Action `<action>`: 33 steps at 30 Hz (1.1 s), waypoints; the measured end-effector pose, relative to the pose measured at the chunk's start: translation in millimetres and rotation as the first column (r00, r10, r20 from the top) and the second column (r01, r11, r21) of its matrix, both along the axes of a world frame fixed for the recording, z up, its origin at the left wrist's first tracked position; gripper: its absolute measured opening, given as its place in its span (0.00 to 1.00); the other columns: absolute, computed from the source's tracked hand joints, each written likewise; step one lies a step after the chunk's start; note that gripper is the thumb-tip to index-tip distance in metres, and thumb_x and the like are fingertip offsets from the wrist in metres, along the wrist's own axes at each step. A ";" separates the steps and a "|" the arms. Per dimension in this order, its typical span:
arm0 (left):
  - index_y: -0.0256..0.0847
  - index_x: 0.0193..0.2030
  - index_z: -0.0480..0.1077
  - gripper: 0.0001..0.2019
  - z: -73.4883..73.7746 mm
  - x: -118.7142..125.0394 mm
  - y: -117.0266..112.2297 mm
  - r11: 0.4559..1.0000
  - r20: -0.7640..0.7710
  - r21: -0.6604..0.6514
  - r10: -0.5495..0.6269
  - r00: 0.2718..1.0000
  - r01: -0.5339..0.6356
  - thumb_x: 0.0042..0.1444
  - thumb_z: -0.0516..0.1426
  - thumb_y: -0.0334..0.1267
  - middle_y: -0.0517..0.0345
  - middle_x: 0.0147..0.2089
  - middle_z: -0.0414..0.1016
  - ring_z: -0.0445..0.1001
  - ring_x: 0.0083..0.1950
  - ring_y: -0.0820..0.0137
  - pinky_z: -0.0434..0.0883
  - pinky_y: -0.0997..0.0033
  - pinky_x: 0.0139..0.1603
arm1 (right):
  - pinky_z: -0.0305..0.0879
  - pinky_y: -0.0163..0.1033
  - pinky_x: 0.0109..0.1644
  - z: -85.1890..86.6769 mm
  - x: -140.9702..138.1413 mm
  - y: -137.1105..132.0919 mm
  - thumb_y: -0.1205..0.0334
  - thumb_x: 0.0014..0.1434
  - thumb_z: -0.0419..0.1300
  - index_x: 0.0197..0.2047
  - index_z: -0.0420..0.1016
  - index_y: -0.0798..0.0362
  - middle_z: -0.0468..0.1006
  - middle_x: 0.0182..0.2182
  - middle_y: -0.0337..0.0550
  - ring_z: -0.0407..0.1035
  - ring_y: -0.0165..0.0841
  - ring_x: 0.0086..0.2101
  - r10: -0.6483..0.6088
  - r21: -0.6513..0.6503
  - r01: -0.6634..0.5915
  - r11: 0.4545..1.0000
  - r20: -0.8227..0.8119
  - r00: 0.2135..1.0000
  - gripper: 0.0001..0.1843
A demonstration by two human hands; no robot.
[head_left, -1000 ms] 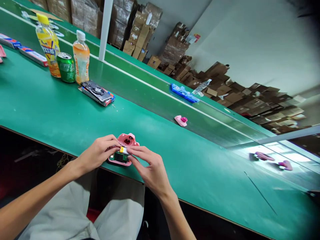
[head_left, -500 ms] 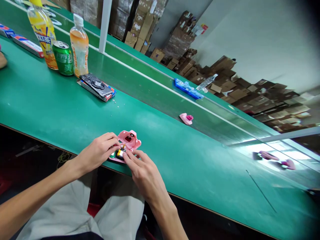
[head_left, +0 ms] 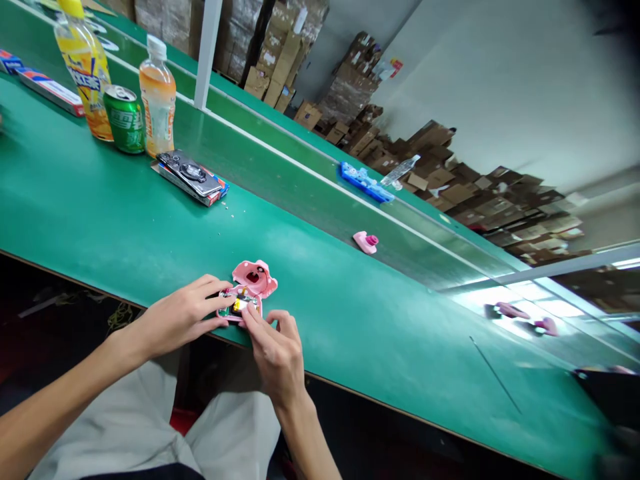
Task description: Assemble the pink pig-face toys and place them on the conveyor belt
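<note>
A pink toy shell [head_left: 256, 278] with a cartoon face lies open at the near edge of the green table [head_left: 90, 207]. Below the face, its lower half [head_left: 239, 307] shows a green circuit board and a small yellow part. My left hand [head_left: 183, 315] grips the lower half from the left, fingers curled on its edge. My right hand [head_left: 274, 352] comes from below, fingertips pressed on the yellow part inside the shell.
Two drink bottles [head_left: 158, 93] and a green can [head_left: 124, 119] stand at the far left, by a phone on a flat box [head_left: 190, 177]. A pink piece [head_left: 365, 241] and a blue toy [head_left: 365, 182] lie on the conveyor belt. Cardboard boxes [head_left: 450, 180] pile behind.
My right hand drew closer to me and its fingers bunched onto the yellow part inside the shell. The left hand kept its hold. The camera view shifted slightly.
</note>
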State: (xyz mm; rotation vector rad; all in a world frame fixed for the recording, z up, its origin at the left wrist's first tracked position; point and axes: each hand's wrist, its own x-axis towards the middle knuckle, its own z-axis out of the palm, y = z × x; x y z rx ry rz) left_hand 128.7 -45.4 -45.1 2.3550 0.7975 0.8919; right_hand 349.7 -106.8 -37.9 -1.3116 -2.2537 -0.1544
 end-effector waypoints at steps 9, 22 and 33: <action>0.42 0.53 0.74 0.10 1.8 0.1 1.2 1.000 0.014 -0.015 -0.015 1.000 0.015 0.66 0.59 0.34 0.48 0.57 0.77 0.73 0.60 0.59 0.75 0.59 0.57 | 0.65 0.41 0.37 92.6 12.1 96.3 0.42 0.73 0.43 0.28 0.80 0.56 0.82 0.29 0.51 0.72 0.36 0.30 -0.394 -0.457 0.436 0.775 0.188 0.899 0.36; 0.46 0.58 0.70 0.17 3.2 -1.4 -0.2 0.981 0.100 -0.183 0.086 0.991 -0.067 0.63 0.61 0.38 0.51 0.59 0.76 0.75 0.61 0.58 0.74 0.53 0.61 | 0.61 0.38 0.31 132.7 -64.7 182.0 0.42 0.51 0.71 0.20 0.75 0.55 0.69 0.17 0.38 0.63 0.30 0.23 0.147 -0.784 0.485 0.388 0.572 0.807 0.25; 0.38 0.67 0.63 0.27 35.0 14.1 12.1 0.801 0.761 -0.563 0.407 0.506 0.202 0.70 0.48 0.55 0.45 0.61 0.75 0.76 0.61 0.56 0.73 0.54 0.63 | 0.60 0.32 0.35 205.5 -56.0 135.2 0.62 0.62 0.63 0.43 0.82 0.57 0.82 0.36 0.39 0.69 0.28 0.33 0.310 -0.666 -0.180 0.724 0.080 0.947 0.10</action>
